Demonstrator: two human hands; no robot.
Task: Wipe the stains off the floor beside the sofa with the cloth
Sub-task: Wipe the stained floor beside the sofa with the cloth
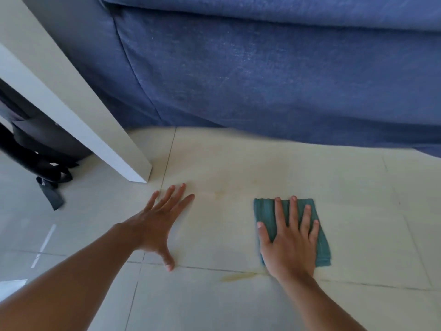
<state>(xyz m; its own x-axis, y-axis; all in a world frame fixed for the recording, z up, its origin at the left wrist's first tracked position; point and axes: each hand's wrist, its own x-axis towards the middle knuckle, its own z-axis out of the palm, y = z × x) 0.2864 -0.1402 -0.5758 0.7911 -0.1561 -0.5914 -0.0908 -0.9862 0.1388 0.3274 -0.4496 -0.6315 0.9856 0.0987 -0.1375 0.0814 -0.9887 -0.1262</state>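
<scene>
Right hand (290,244) flat, fingers spread on cloth (321,244); left hand (155,229) open, bracing on floor (358,211). Keep the palm pressed — sweep toward the stain (238,277) at 7 o'clock.

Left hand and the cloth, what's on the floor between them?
Head view: between the left hand and cloth lies pale floor tile with faint yellowish stains, nothing else.

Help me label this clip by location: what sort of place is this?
Most likely a living room in a home. A blue fabric sofa stands on a pale tiled floor, with a white furniture leg beside it. The right hand presses a teal cloth flat onto the tiles.
</scene>
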